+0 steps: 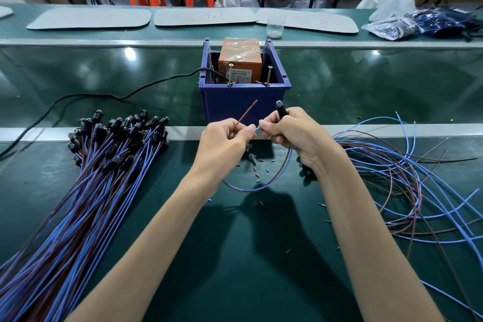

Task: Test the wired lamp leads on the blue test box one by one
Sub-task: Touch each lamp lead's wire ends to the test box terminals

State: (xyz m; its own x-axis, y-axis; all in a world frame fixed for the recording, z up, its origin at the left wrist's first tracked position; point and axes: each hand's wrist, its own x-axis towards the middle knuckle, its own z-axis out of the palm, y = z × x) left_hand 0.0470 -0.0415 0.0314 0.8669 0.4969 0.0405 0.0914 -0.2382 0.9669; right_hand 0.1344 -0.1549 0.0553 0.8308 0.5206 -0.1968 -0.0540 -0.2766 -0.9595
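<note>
Left hand (pixel 224 136) is pinching the brown lead (pixel 245 114); right hand (pixel 290 133) is gripping the lamp (pixel 281 110) and blue lead (pixel 257 129). Best kept apart, one tip reaching each of the screws (pixel 230 74) on the blue test box (pixel 244 102) ahead.

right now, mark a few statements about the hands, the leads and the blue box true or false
1. Two screws stand on the front rim of the blue test box. True.
2. The left hand pinches a brown lead. True.
3. The brown lead's tip rests on one of the screws. False: the tip sits lower than both screws and is on neither.
4. The right hand grips a black lamp. True.
5. The bundle of wired lamps lies on the person's right. False: it lies on the left; loose wires lie on the right.
</note>
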